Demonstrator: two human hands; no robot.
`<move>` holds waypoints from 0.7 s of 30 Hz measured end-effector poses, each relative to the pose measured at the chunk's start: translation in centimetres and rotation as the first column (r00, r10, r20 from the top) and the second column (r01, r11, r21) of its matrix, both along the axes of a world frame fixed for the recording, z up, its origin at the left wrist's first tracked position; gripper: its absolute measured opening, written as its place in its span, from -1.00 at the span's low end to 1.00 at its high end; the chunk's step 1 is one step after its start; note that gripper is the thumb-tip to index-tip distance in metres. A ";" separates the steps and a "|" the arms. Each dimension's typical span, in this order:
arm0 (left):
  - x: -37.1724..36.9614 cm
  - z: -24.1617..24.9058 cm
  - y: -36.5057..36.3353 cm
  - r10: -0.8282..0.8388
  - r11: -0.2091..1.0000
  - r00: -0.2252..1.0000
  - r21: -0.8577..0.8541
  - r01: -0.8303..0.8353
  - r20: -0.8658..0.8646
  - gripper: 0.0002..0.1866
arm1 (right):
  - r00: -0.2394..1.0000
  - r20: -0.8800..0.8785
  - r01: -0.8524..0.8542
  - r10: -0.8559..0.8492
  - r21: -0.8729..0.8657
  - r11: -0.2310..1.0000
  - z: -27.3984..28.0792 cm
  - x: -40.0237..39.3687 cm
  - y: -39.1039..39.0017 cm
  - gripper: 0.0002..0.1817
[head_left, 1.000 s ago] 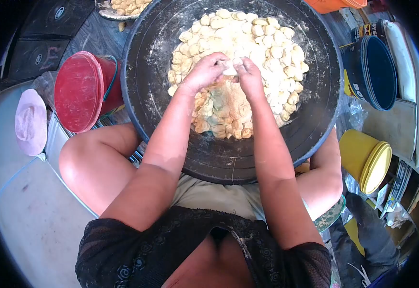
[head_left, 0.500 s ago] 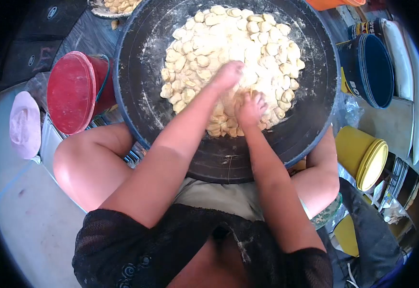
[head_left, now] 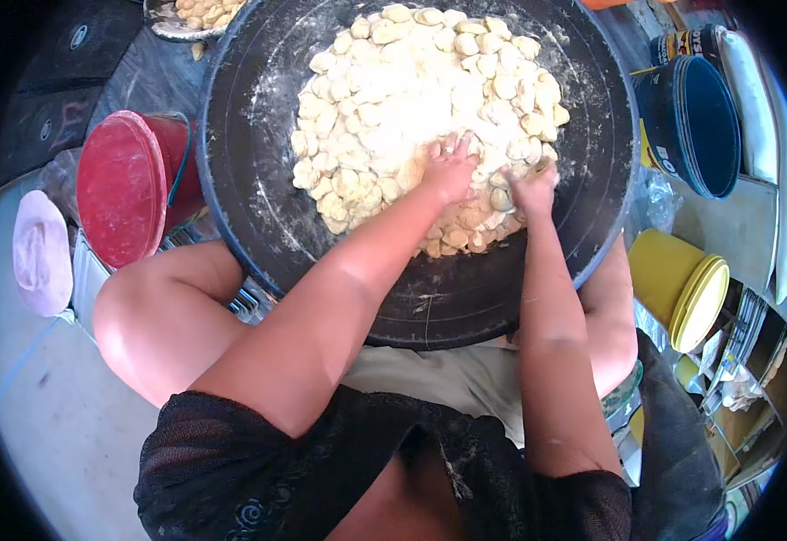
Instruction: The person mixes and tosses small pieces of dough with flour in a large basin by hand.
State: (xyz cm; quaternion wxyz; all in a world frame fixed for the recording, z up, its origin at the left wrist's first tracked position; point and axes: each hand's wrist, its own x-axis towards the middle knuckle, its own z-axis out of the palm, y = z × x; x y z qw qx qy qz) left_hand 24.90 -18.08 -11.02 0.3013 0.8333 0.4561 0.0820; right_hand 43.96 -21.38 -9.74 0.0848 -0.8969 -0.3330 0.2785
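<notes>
A wide black round tub (head_left: 254, 171) holds a heap of pale, floury lumps (head_left: 348, 185) that look like dough pieces, with loose white powder (head_left: 411, 99) over the middle. On the near side of the heap lies my left hand (head_left: 450, 171), open, its fingers spread and partly sunk among the lumps. To its right, at the heap's right edge, my right hand (head_left: 535, 189) is curled around some of the lumps; its fingertips are partly hidden. Browner lumps show between and below the two hands.
A red lidded bucket (head_left: 123, 185) stands left of the tub, beside a pink oval item (head_left: 42, 252). At right are a dark blue bucket (head_left: 704, 126) and a yellow bucket (head_left: 673, 284). A bowl of lumps (head_left: 173, 27) sits at upper left. My crossed legs flank the tub.
My left hand has moved right and slightly down, its fingers now spread on the lumps. My right hand has shifted right, away from the left, and curled. The view has tilted slightly.
</notes>
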 end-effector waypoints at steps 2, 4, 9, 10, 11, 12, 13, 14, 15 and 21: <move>0.2 -1.0 -0.7 -0.159 0.984 0.985 0.067 0.164 -0.068 -0.47 | 0.990 0.097 -0.087 0.102 -0.144 0.986 -1.5 1.8 -0.1 0.04; 0.5 0.7 -0.1 -0.387 0.906 0.912 -0.239 0.349 -0.134 -0.53 | 0.971 0.102 -0.184 0.216 -0.255 0.949 -0.3 0.3 0.1 0.05; -2.5 -1.2 -2.4 -0.226 0.958 0.974 -0.174 0.226 0.021 -0.64 | 0.930 -0.282 -0.276 0.236 -0.112 0.955 -2.9 2.2 -1.0 -0.08; -3.1 -1.0 -2.8 -0.230 0.965 0.973 -0.130 0.229 0.009 -0.66 | 0.889 -0.455 -0.144 0.055 -0.162 0.976 -1.4 1.8 -0.1 -0.11; -3.4 -1.0 -2.8 -0.323 0.930 0.946 -0.191 0.313 -0.025 -0.66 | 0.925 -0.378 -0.105 -0.045 -0.366 0.925 0.7 2.4 0.6 -0.10; -3.6 -0.1 -1.8 -0.415 0.886 0.908 -0.250 0.389 -0.055 -0.67 | 0.973 -0.227 -0.077 0.047 -0.123 0.989 -1.3 3.2 -0.8 -0.11; -3.8 0.8 -0.4 -0.499 0.838 0.862 -0.302 0.455 -0.086 -0.68 | 0.994 -0.052 -0.093 0.101 0.142 0.986 -4.1 4.0 -1.7 -0.11; -3.9 1.6 0.3 -0.519 0.795 0.852 -0.402 0.455 -0.063 -0.66 | 0.984 -0.144 -0.081 0.108 0.183 0.980 -5.3 3.0 -1.9 -0.08; -3.9 2.5 0.9 -0.535 0.743 0.844 -0.496 0.450 -0.037 -0.64 | 0.965 -0.233 -0.066 0.119 0.221 0.973 -6.1 1.3 -2.0 -0.04; -3.4 4.3 5.6 -0.393 0.605 0.919 -0.763 0.229 -0.035 -0.50 | 0.873 -0.339 -0.357 0.350 0.044 0.933 2.2 -9.2 -0.6 -0.23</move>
